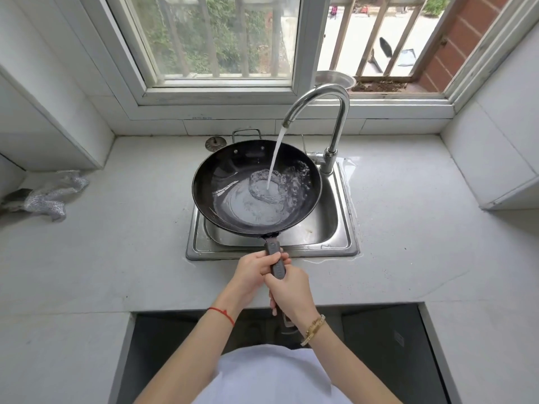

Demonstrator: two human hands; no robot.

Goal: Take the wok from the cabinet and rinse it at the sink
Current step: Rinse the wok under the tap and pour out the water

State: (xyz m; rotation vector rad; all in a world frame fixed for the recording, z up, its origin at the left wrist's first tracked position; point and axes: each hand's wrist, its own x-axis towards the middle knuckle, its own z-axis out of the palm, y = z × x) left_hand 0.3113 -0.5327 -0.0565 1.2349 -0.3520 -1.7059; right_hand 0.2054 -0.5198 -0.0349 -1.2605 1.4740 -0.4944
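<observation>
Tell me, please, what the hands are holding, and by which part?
Both the left hand and the right hand grip the wok by its handle.

We see a pale stone countertop (116, 258) with a steel sink (335, 246) set into it, a crumpled silvery cloth (55, 193) at its left, and a round metal strainer (215, 143) behind the sink.
</observation>
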